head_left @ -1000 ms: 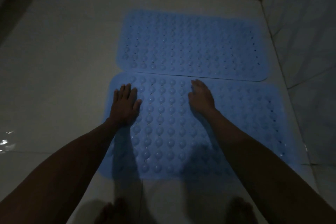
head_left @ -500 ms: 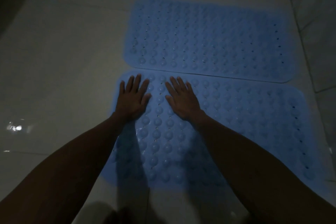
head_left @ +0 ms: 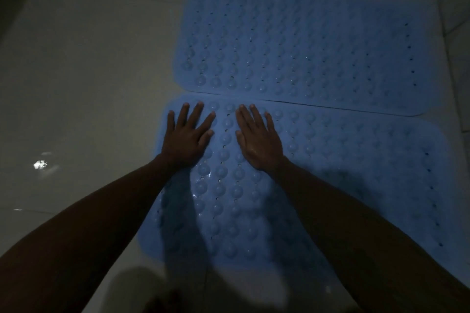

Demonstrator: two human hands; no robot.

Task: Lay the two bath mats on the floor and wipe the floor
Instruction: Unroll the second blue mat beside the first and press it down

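Two blue bath mats with round bumps lie flat on the pale tiled floor, long edges side by side. The far mat sits toward the back wall. The near mat lies in front of it, touching or almost touching it along the seam. My left hand presses flat on the near mat's far left corner, fingers spread. My right hand presses flat just to its right, fingers straight. Neither hand holds anything.
The room is dim. A tiled wall rises at the right, close to the mats' ends. A bright reflection shows on the wet-looking floor at the left. My feet show faintly at the bottom edge.
My right hand slid left across the near mat and flattened beside my left hand. The view shifted left, so both mats sit further right.
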